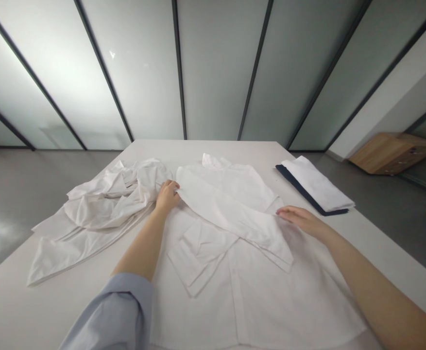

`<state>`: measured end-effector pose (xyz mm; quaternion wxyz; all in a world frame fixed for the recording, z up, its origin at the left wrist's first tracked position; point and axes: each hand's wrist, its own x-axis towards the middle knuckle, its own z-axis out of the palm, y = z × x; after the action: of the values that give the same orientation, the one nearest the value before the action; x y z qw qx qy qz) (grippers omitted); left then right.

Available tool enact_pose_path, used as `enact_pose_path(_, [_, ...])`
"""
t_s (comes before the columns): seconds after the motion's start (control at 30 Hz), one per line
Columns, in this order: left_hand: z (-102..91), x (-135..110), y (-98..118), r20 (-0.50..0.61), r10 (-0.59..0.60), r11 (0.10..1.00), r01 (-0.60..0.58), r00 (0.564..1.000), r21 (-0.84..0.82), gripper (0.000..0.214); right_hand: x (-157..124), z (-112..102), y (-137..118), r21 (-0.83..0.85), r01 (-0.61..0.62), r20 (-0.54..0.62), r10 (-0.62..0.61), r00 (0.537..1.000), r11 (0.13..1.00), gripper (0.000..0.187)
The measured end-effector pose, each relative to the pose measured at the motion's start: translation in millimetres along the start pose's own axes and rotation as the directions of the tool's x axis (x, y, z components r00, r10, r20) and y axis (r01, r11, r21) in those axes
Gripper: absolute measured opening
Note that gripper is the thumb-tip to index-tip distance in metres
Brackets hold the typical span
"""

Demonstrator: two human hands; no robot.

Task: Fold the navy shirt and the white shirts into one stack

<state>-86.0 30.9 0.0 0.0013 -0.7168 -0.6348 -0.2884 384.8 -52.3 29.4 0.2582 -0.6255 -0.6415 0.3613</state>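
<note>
A white button-front shirt lies flat, collar at the far end and hem towards me. Both its sleeves are crossed over the front, their cuffs overlapping the body. My left hand has its fingers closed on the shirt's left edge, just below the shoulder. At the opposite edge, below the right shoulder, my right hand rests with fingers stretched out against the fabric. Its fingertips touch the cloth; I see no grip there.
A rumpled heap of white cloth lies to the left, close to my left hand. Folded white cloth sits on a dark folded piece by the right edge of the white table. A wooden cabinet stands beyond, on the floor.
</note>
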Motion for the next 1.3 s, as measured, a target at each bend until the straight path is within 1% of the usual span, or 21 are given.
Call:
enact_pose_path(0.1, [2.3, -1, 0, 0.015, -0.007, 1.0, 0.007, 1.0, -0.013, 0.031, 4, 22, -11, -0.135, 0.042, 0.12, -0.026, 0.992, 0.99, 0.038])
enact_pose_path(0.17, [3.3, -1, -1, 0.021, -0.011, 1.0, 0.011, 1.0, -0.016, 0.032, 3, 31, -19, -0.142, 0.066, 0.193, -0.038, 0.981, 0.988, 0.034])
enact_pose_path(0.2, [3.6, -1, -1, 0.024, -0.013, 1.0, 0.013, 1.0, -0.017, 0.032, 2, 32, -23, -0.101, 0.067, 0.22, -0.044, 0.975, 0.993, 0.034])
enact_pose_path(0.27, [3.6, -1, -2, 0.032, -0.017, 1.0, 0.018, 0.999, -0.02, 0.033, -1, 28, -28, 0.049, 0.034, 0.24, -0.045, 0.97, 0.998, 0.036])
enact_pose_path(0.33, [2.9, -1, -2, 0.037, -0.013, 1.0, 0.014, 0.999, -0.024, 0.035, -4, 19, -28, 0.179, -0.033, 0.234, -0.01, 0.972, 0.983, 0.039])
enact_pose_path(0.37, [2.3, -1, -2, 0.038, -0.004, 1.0, 0.005, 0.999, -0.026, 0.038, -5, 14, -27, 0.192, -0.068, 0.236, 0.021, 0.971, 0.979, 0.039])
enact_pose_path(0.4, [1.7, -1, -1, 0.042, 0.01, 1.0, -0.009, 0.999, -0.025, 0.042, -6, 9, -24, 0.165, -0.095, 0.249, 0.052, 0.967, 0.982, 0.038])
enact_pose_path(0.47, [1.0, -1, 2, 0.064, 0.057, 0.998, -0.056, 0.996, -0.018, 0.051, -6, 0, -15, 0.038, -0.107, 0.275, 0.092, 0.957, 0.994, 0.034])
enact_pose_path(0.53, [1.3, -1, 6, 0.114, 0.126, 0.992, -0.126, 0.985, -0.002, 0.055, -4, -7, -6, -0.102, -0.072, 0.281, 0.098, 0.955, 0.992, 0.031])
enact_pose_path(0.57, [1.9, -1, 9, 0.147, 0.16, 0.987, -0.163, 0.976, 0.01, 0.054, -2, -9, -3, -0.152, -0.05, 0.261, 0.089, 0.961, 0.987, 0.03])
enact_pose_path(0.67, [3.8, -1, 17, 0.243, 0.218, 0.97, -0.237, 0.945, 0.051, 0.047, 7, -12, -1, -0.208, 0.02, 0.096, 0.0, 0.995, 0.978, 0.029])
enact_pose_path(0.73, [3.6, -2, 21, 0.312, 0.215, 0.965, -0.25, 0.925, 0.077, 0.045, 17, -8, -5, -0.21, 0.093, -0.002, -0.096, 0.995, 0.973, 0.027])
enact_pose_path(0.77, [2.7, -3, 23, 0.35, 0.208, 0.964, -0.253, 0.913, 0.087, 0.047, 23, -4, -7, -0.219, 0.13, -0.015, -0.137, 0.991, 0.967, 0.025])
enact_pose_path(0.87, [-3.8, -1, 26, 0.476, 0.158, 0.964, -0.239, 0.865, 0.115, 0.054, 45, 15, -12, -0.286, 0.215, 0.025, -0.217, 0.976, 0.934, 0.023])
enact_pose_path(0.97, [-12.8, 3, 29, 0.567, 0.11, 0.973, -0.205, 0.816, 0.107, 0.054, 68, 40, -13, -0.413, 0.293, 0.043, -0.303, 0.952, 0.862, 0.031])
enact_pose_path(1.0, [-15.5, 5, 30, 0.579, 0.094, 0.977, -0.186, 0.81, 0.102, 0.054, 74, 48, -13, -0.468, 0.311, 0.047, -0.328, 0.943, 0.827, 0.035])
enact_pose_path(1.03, [-17.6, 7, 32, 0.573, 0.072, 0.982, -0.16, 0.816, 0.104, 0.053, 80, 55, -12, -0.524, 0.317, 0.051, -0.343, 0.938, 0.791, 0.038])
enact_pose_path(1.07, [-19.1, 9, 34, 0.548, 0.044, 0.985, -0.128, 0.835, 0.115, 0.053, 83, 62, -12, -0.576, 0.31, 0.051, -0.345, 0.937, 0.756, 0.041])
enact_pose_path(1.13, [-19.9, 14, 39, 0.446, -0.02, 0.987, -0.053, 0.895, 0.151, 0.051, 87, 73, -11, -0.655, 0.278, 0.041, -0.334, 0.942, 0.703, 0.045])
enact_pose_path(1.2, [-17.7, 19, 43, 0.318, -0.077, 0.984, 0.02, 0.945, 0.178, 0.051, 86, 80, -10, -0.694, 0.252, 0.023, -0.329, 0.944, 0.675, 0.048])
enact_pose_path(1.3, [-9.6, 32, 43, 0.198, -0.124, 0.98, 0.09, 0.972, 0.175, 0.056, 83, 84, -9, -0.706, 0.237, 0.004, -0.331, 0.944, 0.668, 0.049])
